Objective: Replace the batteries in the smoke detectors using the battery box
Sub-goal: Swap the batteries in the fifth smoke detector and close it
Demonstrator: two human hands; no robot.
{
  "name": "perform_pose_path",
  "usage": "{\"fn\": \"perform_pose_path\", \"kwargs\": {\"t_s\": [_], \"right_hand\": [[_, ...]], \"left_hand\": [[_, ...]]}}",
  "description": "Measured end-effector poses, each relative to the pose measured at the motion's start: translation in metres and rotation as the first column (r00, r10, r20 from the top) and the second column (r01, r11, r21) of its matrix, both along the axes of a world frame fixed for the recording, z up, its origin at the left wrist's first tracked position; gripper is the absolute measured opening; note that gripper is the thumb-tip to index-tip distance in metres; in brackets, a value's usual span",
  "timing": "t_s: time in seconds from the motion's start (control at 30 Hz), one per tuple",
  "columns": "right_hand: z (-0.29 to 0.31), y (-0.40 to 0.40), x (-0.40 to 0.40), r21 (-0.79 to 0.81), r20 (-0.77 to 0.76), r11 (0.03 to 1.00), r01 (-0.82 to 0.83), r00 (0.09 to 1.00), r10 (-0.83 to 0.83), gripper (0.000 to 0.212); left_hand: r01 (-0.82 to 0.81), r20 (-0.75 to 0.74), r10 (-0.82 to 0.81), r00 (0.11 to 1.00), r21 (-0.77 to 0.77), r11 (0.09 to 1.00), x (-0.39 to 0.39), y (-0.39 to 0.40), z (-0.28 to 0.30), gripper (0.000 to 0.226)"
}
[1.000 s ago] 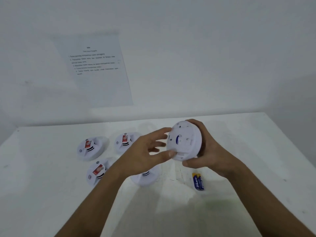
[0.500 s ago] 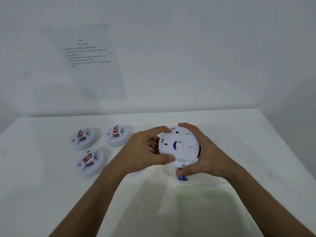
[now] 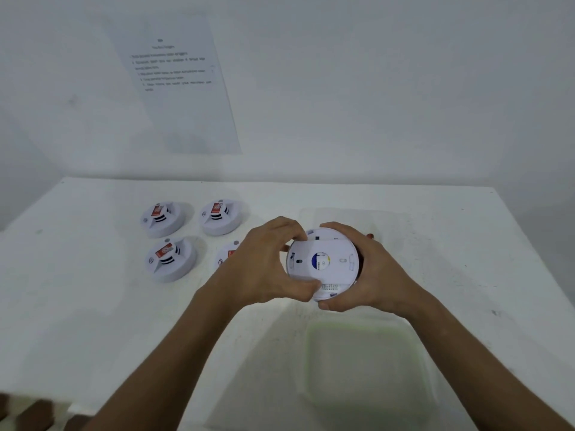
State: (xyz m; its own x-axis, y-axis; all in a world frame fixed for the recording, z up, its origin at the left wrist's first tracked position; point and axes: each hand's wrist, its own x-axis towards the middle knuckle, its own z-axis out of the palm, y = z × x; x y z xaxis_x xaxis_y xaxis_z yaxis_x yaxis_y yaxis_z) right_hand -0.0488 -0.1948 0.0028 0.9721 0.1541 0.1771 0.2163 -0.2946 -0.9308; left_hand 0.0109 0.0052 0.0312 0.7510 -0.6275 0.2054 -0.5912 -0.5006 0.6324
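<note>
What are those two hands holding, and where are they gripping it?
A round white smoke detector, back side up. The left hand grips its left rim, the right hand its right rim.

White round smoke detector (image 3: 323, 262) held back-up above the desk (image 3: 451, 244); four more (image 3: 161, 217) lie face-up left; clear battery box (image 3: 367, 362) nearest

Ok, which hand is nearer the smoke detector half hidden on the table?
Left. The left hand sits right beside the half-hidden detector, covering part of it, while the right hand is on the far side of the held detector.
</note>
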Motion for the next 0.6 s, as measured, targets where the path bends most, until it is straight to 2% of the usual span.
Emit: {"fn": "perform_pose_path", "kwargs": {"t_s": [0.2, 0.33, 0.53, 0.6], "right_hand": [[-0.0065, -0.0026, -0.0019, 0.031, 0.007, 1.0, -0.001, 1.0, 0.001, 0.088], [-0.0075, -0.0046, -0.0028, 0.037, 0.008, 0.999, -0.003, 1.0, 0.002, 0.089], [-0.0047, -0.0102, -0.0068, 0.008, -0.016, 1.0, -0.001, 1.0, 0.002, 0.086], [-0.0049, -0.0099, -0.0065, -0.01, -0.018, 1.0, -0.011, 1.0, 0.011, 0.088]], "left_hand": [[-0.025, 0.064, 0.023, 0.998, 0.034, 0.999, -0.0016, -0.0039, -0.0038, 0.062], [-0.045, 0.031, 0.044, 0.999, 0.032, 0.998, -0.0051, -0.0057, -0.0062, 0.062], [0.008, -0.119, -0.007, 0.993, 0.012, 1.0, -0.0047, 0.0016, -0.0008, 0.058], [0.016, -0.094, -0.012, 0.996, 0.039, 0.999, -0.0044, 0.0031, -0.0002, 0.058]]}}
